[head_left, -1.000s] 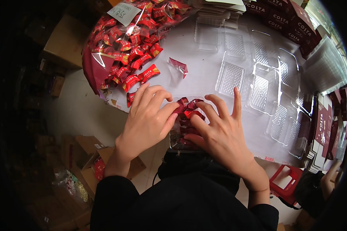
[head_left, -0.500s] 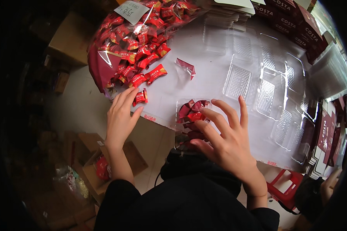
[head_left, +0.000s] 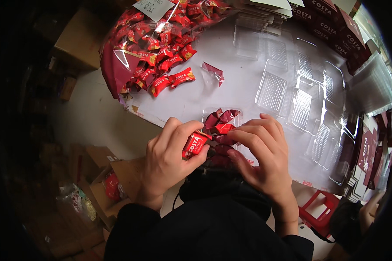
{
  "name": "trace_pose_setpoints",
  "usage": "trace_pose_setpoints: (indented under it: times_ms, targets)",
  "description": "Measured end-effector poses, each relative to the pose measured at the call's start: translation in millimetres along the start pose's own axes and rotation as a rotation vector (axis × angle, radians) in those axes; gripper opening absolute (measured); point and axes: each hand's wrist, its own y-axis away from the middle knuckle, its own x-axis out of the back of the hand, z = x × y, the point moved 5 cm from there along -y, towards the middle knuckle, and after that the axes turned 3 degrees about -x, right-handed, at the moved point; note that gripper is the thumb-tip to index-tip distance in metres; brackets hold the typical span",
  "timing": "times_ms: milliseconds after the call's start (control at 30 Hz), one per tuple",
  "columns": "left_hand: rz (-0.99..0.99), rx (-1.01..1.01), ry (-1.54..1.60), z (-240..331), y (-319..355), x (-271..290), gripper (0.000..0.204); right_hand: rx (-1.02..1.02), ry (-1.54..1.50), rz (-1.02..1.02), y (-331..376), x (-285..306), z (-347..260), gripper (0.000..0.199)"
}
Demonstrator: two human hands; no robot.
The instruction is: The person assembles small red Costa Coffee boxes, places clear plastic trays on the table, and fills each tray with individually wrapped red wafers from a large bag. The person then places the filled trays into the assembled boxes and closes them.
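My left hand (head_left: 167, 156) pinches a red wrapped sweet (head_left: 196, 144) between thumb and fingers, at the left side of a small clear plastic tray (head_left: 204, 114). Inside the tray lie several dark red wrapped sweets (head_left: 222, 118) and a brighter red one (head_left: 224, 128). My right hand (head_left: 265, 158) reaches over the tray's right side. Its bent fingers and thumb grip at a dark red sweet (head_left: 223, 139) in the middle of the tray. The near end of the tray is dim and partly hidden by my hands.
A large clear bag (head_left: 117, 65) spills red sweets (head_left: 182, 77) at the far left of the white table (head_left: 231, 93). A torn wrapper scrap (head_left: 213, 73) lies beyond the tray. Empty clear trays (head_left: 272, 91), stacked trays (head_left: 372, 82) and dark red boxes (head_left: 322, 21) occupy the right.
My left hand has picked up the single red sweet near the bag and carried it right to the tray. My right hand's spread fingers have drawn in onto the sweets there.
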Motion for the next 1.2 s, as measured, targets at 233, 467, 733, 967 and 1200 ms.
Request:
trace_pose_setpoints:
  times_ms: [233,467,733,967,1200]
  targets:
    - [0.143,-0.131,0.07,13.7,-1.1,-10.2,0.073,-0.051,-0.33,-0.136,-27.3,-10.7,-6.5,0.035]
    - [0.114,0.015,0.339,-49.5,7.9,-48.0,0.048,-0.175,-0.234,0.031,-17.4,-0.4,-7.4,0.023]
    - [0.035,0.225,0.75,-55.9,-5.2,-71.1,0.032,-0.253,-0.293,0.132,0.9,-2.4,8.9,0.029]
    - [-0.235,0.249,1.087,-64.0,-21.5,-79.7,0.042,0.192,-0.036,-0.258,-31.2,-5.0,-5.9,0.027]
    - [-0.173,0.486,0.932,-75.8,5.8,-57.6,0.029,0.345,0.119,-0.292,-44.2,-24.1,8.1,0.027]
